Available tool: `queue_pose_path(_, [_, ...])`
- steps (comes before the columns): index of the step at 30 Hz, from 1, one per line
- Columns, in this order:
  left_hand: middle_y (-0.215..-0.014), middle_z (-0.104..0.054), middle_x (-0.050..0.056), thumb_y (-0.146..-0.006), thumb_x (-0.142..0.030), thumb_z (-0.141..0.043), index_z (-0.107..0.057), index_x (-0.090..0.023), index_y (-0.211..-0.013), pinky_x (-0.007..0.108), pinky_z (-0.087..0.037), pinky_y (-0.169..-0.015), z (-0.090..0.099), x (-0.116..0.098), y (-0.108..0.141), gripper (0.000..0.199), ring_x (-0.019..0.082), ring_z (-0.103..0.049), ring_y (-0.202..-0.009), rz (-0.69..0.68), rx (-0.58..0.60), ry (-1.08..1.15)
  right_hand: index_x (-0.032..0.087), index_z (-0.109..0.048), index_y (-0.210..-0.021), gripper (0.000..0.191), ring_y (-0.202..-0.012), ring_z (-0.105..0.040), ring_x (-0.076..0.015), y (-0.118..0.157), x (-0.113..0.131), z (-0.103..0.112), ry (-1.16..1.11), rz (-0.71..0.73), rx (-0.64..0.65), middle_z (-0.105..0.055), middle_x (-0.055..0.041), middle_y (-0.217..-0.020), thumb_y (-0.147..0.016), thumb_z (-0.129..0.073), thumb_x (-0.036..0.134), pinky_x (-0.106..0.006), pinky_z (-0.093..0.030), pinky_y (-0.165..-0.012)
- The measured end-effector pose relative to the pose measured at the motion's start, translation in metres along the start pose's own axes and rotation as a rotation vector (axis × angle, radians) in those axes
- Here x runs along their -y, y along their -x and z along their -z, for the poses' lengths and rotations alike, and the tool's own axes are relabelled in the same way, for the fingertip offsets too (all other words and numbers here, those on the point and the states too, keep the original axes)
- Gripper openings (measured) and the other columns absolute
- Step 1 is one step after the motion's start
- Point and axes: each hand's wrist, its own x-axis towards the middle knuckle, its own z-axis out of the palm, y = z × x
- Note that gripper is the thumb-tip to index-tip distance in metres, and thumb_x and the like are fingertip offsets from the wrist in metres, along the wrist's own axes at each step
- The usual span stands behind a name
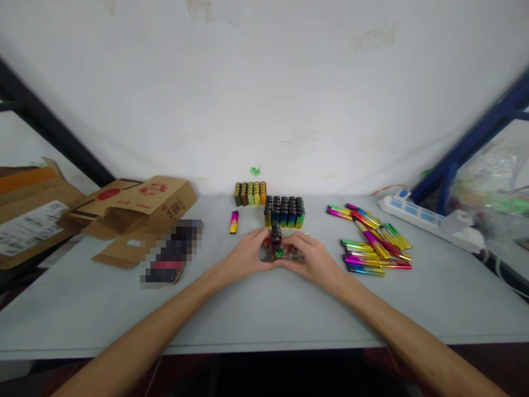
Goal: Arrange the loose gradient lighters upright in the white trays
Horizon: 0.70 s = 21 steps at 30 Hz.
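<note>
A short row of upright lighters (pixel 278 249) with black tops stands between my hands at the middle of the table. My left hand (pixel 247 255) curls around its left side, with fingertips against the lighters. From the right, my right hand (pixel 311 258) closes on the same row, its thumb low near the left thumb. Something clear, perhaps a plastic tray, shows beneath the right fingers, but it is mostly hidden. Just behind stands a block of upright lighters (pixel 284 212) in blue, green and yellow. One pink and yellow lighter (pixel 234 222) lies flat at the left.
Several yellow and green lighters (pixel 250 194) stand by the wall. Loose shiny lighters (pixel 374 242) lie scattered at the right, near a white power strip (pixel 432 221). Cardboard boxes (pixel 165 197) and a blurred-out flat object (pixel 173 253) occupy the left side.
</note>
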Motion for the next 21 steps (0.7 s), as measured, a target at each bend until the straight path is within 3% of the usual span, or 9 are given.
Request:
queue_pose_path(3, [-0.089,-0.058,0.002,-0.078,-0.051,-0.082,-0.049,-0.022,-0.09,0.032,-0.047,-0.073,0.0,0.0,0.0,0.046,0.023,-0.059,-0.083,-0.005,-0.002,-0.008,0.022,-0.069,-0.101,0.034,-0.083,-0.068,-0.0231,-0.004,-0.009,0.016,0.082,-0.037,0.005,-0.074,-0.0071,-0.092,-0.095,-0.069,0.055,-0.036,-0.054,-0.08])
queue_pose_path(6, [-0.089,-0.057,0.001,-0.078,-0.05,-0.083,-0.047,-0.022,-0.088,0.032,-0.047,-0.074,0.002,-0.001,0.001,0.046,0.022,-0.059,-0.083,0.001,0.002,-0.013,0.02,-0.07,-0.103,0.032,-0.089,-0.07,-0.025,-0.008,-0.036,0.04,0.233,-0.113,-0.129,-0.075,-0.0103,-0.096,-0.106,-0.051,0.046,-0.039,-0.054,-0.088])
queue_pose_path(10, [-0.088,-0.057,0.001,-0.078,-0.049,-0.083,-0.046,-0.023,-0.086,0.032,-0.046,-0.074,0.003,-0.002,0.001,0.046,0.022,-0.058,-0.082,0.007,0.01,0.0,0.008,-0.062,-0.136,0.043,-0.126,-0.064,-0.0349,-0.005,-0.089,0.07,0.526,-0.226,-0.258,-0.068,-0.0254,-0.134,-0.105,-0.042,0.029,-0.051,-0.048,-0.11])
queue_pose_path(12, [-0.089,-0.057,0.001,-0.078,-0.05,-0.083,-0.046,-0.023,-0.086,0.032,-0.046,-0.074,0.004,-0.002,0.001,0.046,0.022,-0.058,-0.083,0.009,0.012,0.002,0.002,-0.054,-0.146,0.05,-0.142,-0.052,-0.0365,-0.001,-0.111,0.078,0.646,-0.287,-0.215,-0.055,-0.0293,-0.152,-0.104,-0.038,0.023,-0.054,-0.042,-0.117])
queue_pose_path(14, [-0.089,-0.057,0.001,-0.078,-0.051,-0.083,-0.045,-0.023,-0.086,0.032,-0.046,-0.074,0.003,-0.001,0.001,0.047,0.022,-0.058,-0.083,0.01,0.013,-0.004,0.001,-0.053,-0.147,0.049,-0.147,-0.047,-0.0386,0.002,-0.123,0.081,0.747,-0.355,-0.107,-0.051,-0.029,-0.156,-0.104,-0.035,0.019,-0.062,-0.037,-0.119])
queue_pose_path(17, [-0.089,-0.057,0.001,-0.078,-0.052,-0.082,-0.045,-0.023,-0.085,0.032,-0.046,-0.074,0.003,0.0,0.001,0.048,0.022,-0.059,-0.083,0.001,0.014,-0.009,0.008,-0.061,-0.138,0.043,-0.138,-0.056,-0.0383,0.002,-0.121,0.079,0.839,-0.384,0.019,-0.062,-0.0246,-0.147,-0.105,-0.035,0.017,-0.07,-0.03,-0.119])
queue_pose_path(21, [-0.088,-0.057,0.001,-0.079,-0.054,-0.081,-0.044,-0.023,-0.084,0.032,-0.046,-0.074,0.003,0.002,0.001,0.049,0.022,-0.058,-0.082,-0.01,0.017,-0.016,0.015,-0.073,-0.112,0.031,-0.102,-0.072,-0.0309,-0.007,-0.095,0.076,0.823,-0.309,0.114,-0.078,-0.0161,-0.108,-0.107,-0.048,0.032,-0.058,-0.037,-0.114])
